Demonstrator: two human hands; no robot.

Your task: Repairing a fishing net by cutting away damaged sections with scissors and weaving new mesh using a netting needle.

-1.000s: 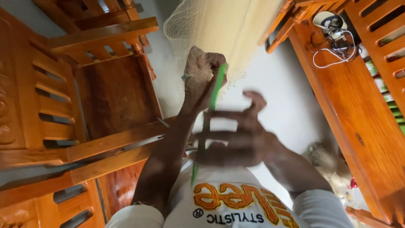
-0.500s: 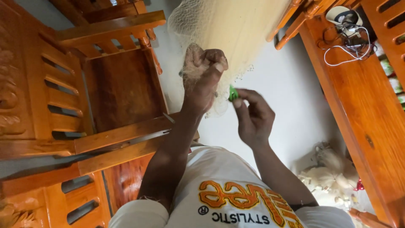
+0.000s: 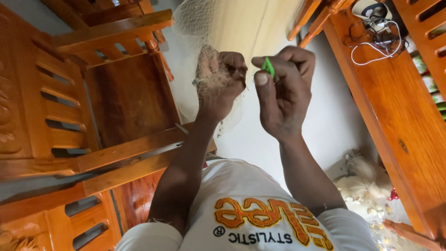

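Observation:
My left hand is clenched around a bunched part of a pale, fine-meshed net that stretches away toward the top of the view. My right hand is just to the right of it, almost touching. Its thumb and fingers pinch a small green flat tool, of which only a short tip shows. Both forearms rise from my white shirt with orange print at the bottom edge.
A slatted wooden armchair fills the left side, its armrest close to my left forearm. A long wooden furniture piece runs down the right, with a white cable and a small device on it. A pale netting bundle lies on the floor at lower right.
My right hand has risen and closed in on the left fist. The green tool, earlier seen at length between the hands, now shows only its tip. Both hands appear higher and nearer.

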